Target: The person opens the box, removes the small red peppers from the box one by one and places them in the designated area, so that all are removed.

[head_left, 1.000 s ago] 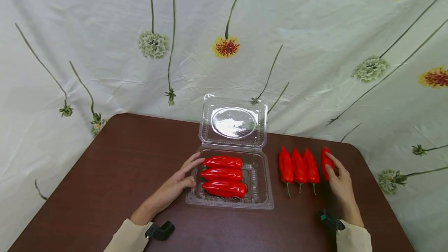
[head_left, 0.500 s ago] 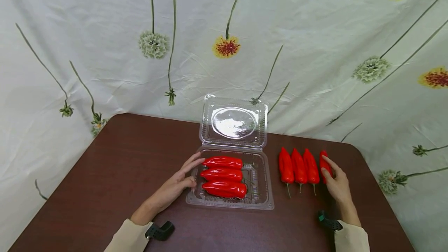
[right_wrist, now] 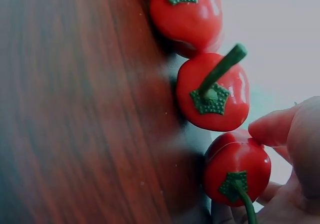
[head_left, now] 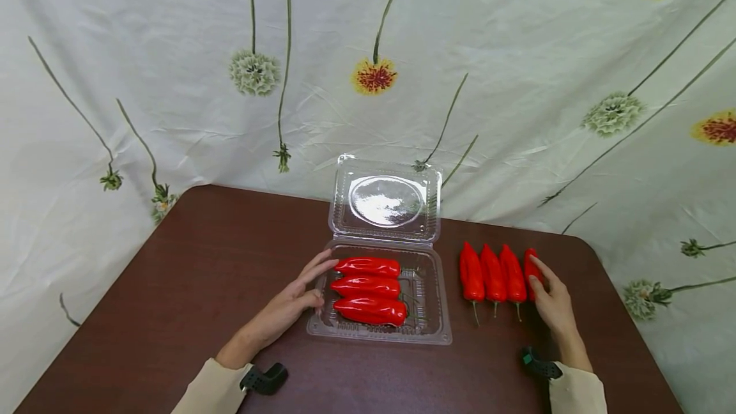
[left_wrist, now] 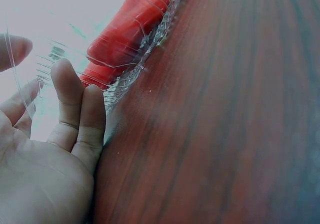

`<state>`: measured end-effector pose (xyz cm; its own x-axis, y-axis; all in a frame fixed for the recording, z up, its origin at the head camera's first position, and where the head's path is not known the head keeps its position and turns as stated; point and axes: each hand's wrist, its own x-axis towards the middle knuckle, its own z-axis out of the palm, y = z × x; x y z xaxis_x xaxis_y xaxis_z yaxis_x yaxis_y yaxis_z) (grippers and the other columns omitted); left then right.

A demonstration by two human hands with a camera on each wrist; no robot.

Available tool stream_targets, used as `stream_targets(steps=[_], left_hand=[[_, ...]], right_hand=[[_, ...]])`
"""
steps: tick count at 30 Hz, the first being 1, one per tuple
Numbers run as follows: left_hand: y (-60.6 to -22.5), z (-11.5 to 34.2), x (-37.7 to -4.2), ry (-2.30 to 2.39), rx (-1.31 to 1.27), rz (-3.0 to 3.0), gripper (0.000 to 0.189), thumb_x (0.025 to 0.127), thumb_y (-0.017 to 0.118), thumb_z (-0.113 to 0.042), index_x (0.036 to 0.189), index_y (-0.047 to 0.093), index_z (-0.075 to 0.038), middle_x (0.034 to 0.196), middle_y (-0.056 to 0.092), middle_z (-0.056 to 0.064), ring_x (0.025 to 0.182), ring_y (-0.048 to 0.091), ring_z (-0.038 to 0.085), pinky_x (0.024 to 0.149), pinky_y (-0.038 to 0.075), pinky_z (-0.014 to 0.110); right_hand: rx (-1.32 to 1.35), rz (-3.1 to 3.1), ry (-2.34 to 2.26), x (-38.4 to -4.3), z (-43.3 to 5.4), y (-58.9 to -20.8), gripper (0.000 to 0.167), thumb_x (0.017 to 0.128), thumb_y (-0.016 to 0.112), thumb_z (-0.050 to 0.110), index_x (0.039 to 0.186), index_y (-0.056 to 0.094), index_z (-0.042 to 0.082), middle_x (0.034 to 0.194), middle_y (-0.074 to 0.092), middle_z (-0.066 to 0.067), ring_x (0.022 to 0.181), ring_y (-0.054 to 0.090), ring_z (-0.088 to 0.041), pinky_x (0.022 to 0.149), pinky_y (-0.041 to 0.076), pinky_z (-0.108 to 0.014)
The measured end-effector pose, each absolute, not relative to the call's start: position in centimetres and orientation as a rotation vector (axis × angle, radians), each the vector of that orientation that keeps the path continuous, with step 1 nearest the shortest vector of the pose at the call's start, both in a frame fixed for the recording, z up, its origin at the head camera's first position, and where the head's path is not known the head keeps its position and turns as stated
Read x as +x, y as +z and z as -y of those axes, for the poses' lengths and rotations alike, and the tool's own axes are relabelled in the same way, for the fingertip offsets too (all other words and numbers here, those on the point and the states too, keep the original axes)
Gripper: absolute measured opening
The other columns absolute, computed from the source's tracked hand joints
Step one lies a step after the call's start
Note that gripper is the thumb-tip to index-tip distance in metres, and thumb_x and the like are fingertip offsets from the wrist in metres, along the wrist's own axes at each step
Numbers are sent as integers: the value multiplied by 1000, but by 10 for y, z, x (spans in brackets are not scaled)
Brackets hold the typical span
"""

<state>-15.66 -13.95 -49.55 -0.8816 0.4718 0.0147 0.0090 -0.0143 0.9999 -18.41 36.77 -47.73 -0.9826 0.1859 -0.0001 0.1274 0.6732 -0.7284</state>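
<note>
Left hand point(head_left: 292, 299): loose against box point(head_left: 379, 337)'s left side.
Right hand point(head_left: 555, 304): pinching end pepper point(right_wrist: 239, 161).
Inside box: three peppers point(head_left: 366, 286), seemingly done.
Right of box: I count four outstanding.

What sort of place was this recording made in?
Likely an indoor tabletop filming spot, though that's a judgement. A wrinkled floral cloth forms the backdrop behind a dark brown table, and glossy red peppers lie side by side next to an open clear container.
</note>
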Motion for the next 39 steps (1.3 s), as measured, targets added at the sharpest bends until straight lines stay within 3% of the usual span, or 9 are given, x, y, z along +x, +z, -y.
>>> stream_targets(steps=[7,12,16,20,26,33,39], left_hand=[[-495,139,-156,1956,488,-1948,70,92,49,1,158,30,-14,168,2,-3,138,22,30,78,52,24],[-496,140,-157,1946,495,-1958,70,92,49,1,158,30,-15,168,3,-4,127,36,31,78,53,25],[-496,140,-158,1952,514,-1952,70,93,48,1,158,30,-14,168,2,-3,130,32,30,78,53,24],[-497,140,-158,1954,519,-1949,70,93,49,1,158,30,-14,168,2,-3,135,26,30,78,53,24],[-498,140,-157,1937,494,-1972,69,93,50,-1,157,31,-17,168,3,-4,132,31,30,78,53,25],[-497,140,-157,1923,502,-1980,69,94,49,-1,158,30,-16,168,2,-2,99,53,20,77,53,25],[-497,140,-158,1934,521,-1968,69,94,48,1,158,29,-14,168,2,-2,94,53,24,77,53,25]], right_hand=[[-272,2794,1173,-185,-368,-479,52,105,48,24,155,38,15,130,50,-18,78,45,-13,62,39,-26],[-264,2765,1157,-186,-367,-479,47,106,46,23,152,44,13,100,56,-13,68,46,-8,59,40,-26],[-231,2757,1138,-186,-366,-478,45,106,46,20,149,47,9,79,52,-9,61,46,-6,57,41,-26],[-217,2747,1127,-186,-366,-478,43,105,49,17,147,50,8,80,53,-9,61,45,-5,57,41,-25],[-231,2748,1116,-185,-365,-478,44,103,54,15,145,52,7,89,54,-13,64,45,-5,57,41,-25],[-214,2755,1105,-186,-365,-479,44,102,55,15,145,52,6,95,54,-14,65,46,-5,58,41,-25],[-209,2744,1092,-185,-365,-479,43,102,55,15,143,54,6,96,56,-15,67,46,-4,59,41,-24]])
